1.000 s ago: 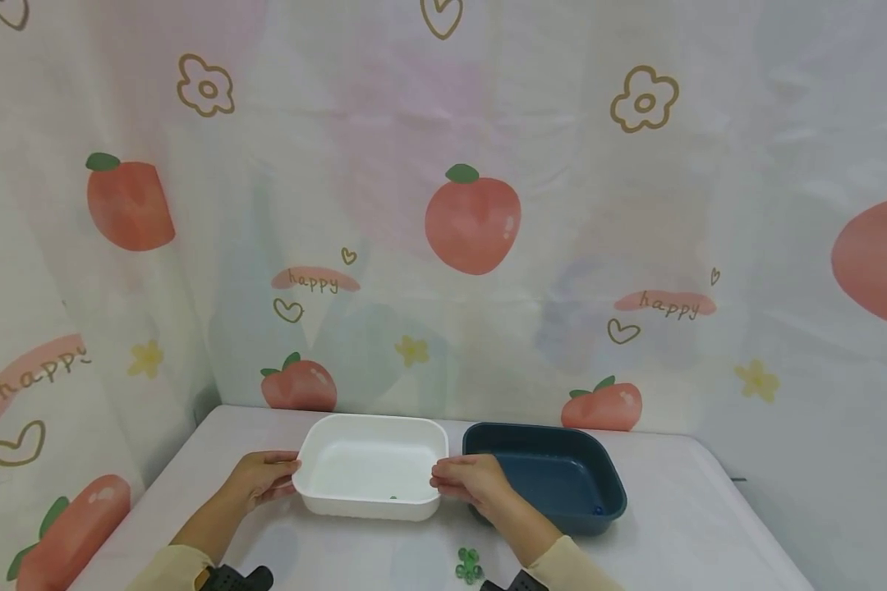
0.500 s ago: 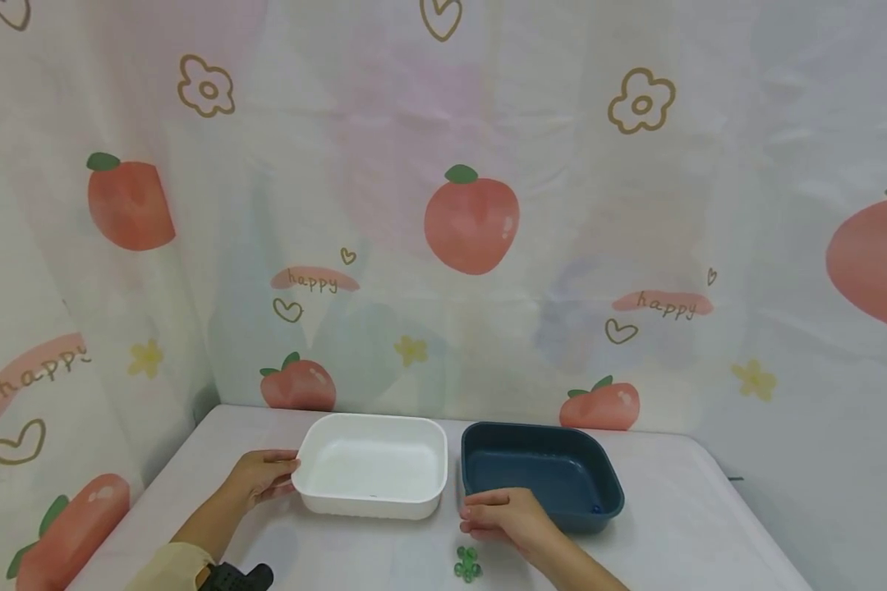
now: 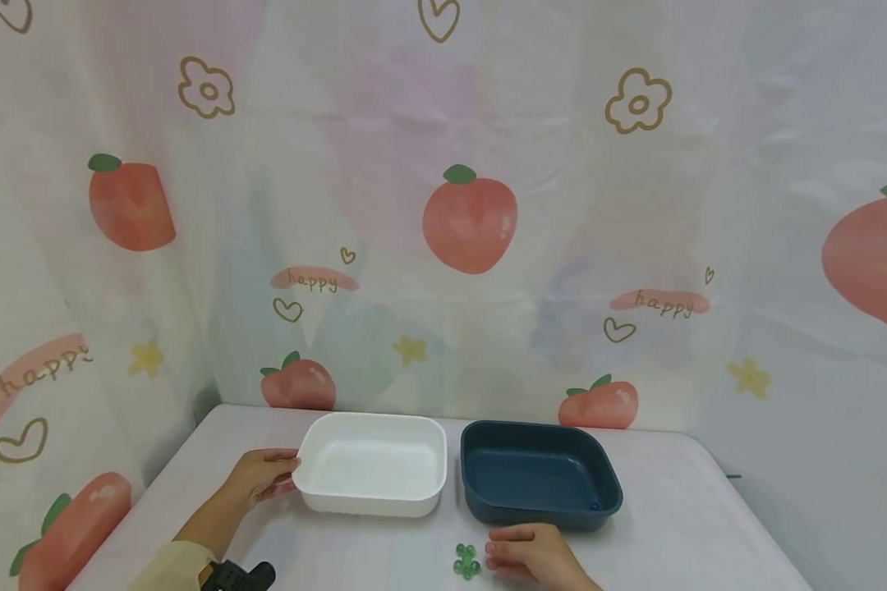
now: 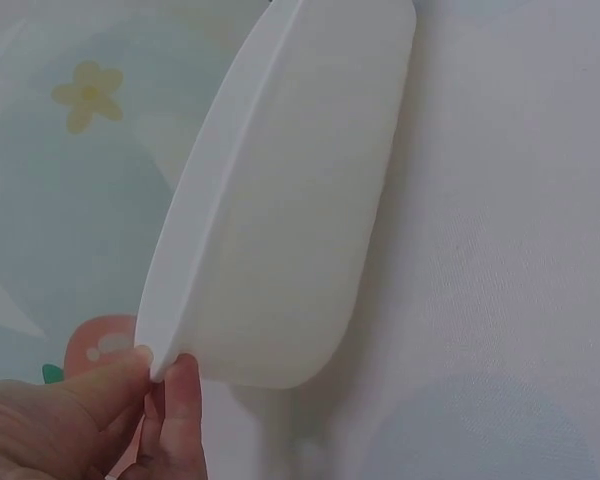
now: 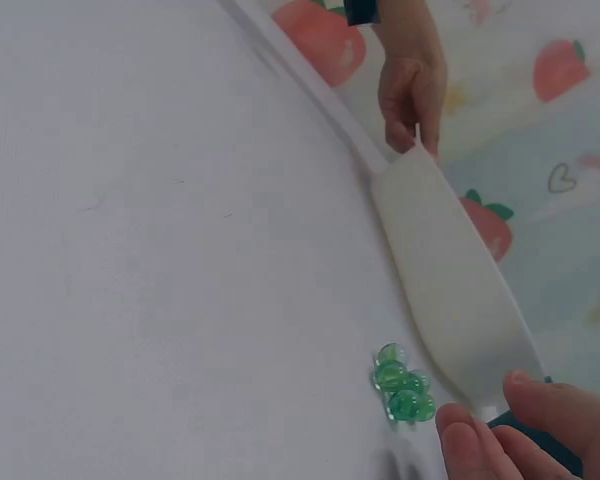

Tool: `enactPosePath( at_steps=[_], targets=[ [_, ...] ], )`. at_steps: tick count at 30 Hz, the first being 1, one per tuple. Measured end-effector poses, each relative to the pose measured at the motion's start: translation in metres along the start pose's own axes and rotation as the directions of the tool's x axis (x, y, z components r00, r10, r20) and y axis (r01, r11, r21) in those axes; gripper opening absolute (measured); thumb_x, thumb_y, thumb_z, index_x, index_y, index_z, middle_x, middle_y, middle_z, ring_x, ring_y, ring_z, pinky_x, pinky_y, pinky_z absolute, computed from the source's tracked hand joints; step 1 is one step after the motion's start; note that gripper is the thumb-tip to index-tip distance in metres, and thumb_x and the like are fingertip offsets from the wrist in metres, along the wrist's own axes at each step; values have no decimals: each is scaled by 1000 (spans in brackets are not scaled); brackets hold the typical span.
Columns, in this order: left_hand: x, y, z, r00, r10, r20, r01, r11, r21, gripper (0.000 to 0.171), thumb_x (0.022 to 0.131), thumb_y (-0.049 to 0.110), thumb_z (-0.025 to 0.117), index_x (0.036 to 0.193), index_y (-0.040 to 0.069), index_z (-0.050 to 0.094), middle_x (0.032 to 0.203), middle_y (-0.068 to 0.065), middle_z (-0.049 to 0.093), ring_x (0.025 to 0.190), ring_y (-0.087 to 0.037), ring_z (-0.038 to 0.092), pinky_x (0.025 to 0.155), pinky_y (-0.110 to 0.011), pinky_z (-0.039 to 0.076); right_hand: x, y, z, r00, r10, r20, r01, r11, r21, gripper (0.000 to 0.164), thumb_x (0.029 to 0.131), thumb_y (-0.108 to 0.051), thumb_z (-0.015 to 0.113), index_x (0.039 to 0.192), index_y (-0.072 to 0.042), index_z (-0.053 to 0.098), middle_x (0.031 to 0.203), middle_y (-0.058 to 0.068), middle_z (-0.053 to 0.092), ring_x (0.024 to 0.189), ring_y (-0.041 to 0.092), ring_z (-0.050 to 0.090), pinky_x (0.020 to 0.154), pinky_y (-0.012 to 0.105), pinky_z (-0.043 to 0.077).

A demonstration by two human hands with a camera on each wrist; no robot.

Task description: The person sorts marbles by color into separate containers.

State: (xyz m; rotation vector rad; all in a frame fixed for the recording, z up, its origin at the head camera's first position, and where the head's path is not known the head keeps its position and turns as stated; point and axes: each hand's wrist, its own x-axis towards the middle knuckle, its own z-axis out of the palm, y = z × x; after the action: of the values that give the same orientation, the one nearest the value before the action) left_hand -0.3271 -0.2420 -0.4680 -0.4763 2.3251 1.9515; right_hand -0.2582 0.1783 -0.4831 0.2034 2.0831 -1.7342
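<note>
My left hand (image 3: pixel 262 476) pinches the left rim of a white rectangular plastic tub (image 3: pixel 369 506), thumb above and fingers under the lip in the left wrist view. The tub appears level on the table. Close to the table's front, my right hand (image 3: pixel 532 555) hovers with loosely bent fingers and nothing visible in them. Just left of its fingertips lies a tight cluster of several clear green glass marbles (image 3: pixel 466 561). The right wrist view shows these green marbles (image 5: pixel 404 385) beside the white tub's wall (image 5: pixel 450 280), near my thumb and fingers (image 5: pixel 462 445).
A dark blue tub (image 3: pixel 532 476) stands right of the white one, a narrow gap between them. Inside its front right corner is a small blue ball (image 3: pixel 595 506). A fruit-printed cloth backdrop (image 3: pixel 473 328) rises behind the white-covered table (image 3: pixel 680 509).
My right hand has left the white tub's right rim and come back toward me, beside the green marbles. My left hand keeps its hold. A small speck inside the white tub's front edge no longer shows.
</note>
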Motion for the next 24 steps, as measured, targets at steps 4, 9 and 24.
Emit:
enactPosePath(
  at_steps=[4,9,24],
  targets=[
    [1,-1,0,1000,3,0,-3,1000,5,45,92,6,68,128,-16,53,99,-19,72,74,-16,71,69,-32,63,4,7,3,1000,13,8,-13,1000,8,36,88,-11,73,116,11,65,94,11,74,82,17,70,81,34,61],
    [2,-3,0,1000,-4,-5,5,1000,8,44,93,6,67,128,-16,53,99,-19,72,74,-16,71,70,-32,63,8,14,9,1000,20,-3,-20,1000,-19,29,87,-10,74,110,7,69,93,9,74,82,16,70,79,34,62],
    [2,-3,-1,1000,-1,10,1,1000,-10,45,92,7,68,128,-17,53,96,-15,72,74,-16,71,70,-33,63,16,22,21,991,-40,-125,20,987,-157,21,78,-9,82,94,2,74,77,2,72,70,12,69,65,30,62]
  ],
)
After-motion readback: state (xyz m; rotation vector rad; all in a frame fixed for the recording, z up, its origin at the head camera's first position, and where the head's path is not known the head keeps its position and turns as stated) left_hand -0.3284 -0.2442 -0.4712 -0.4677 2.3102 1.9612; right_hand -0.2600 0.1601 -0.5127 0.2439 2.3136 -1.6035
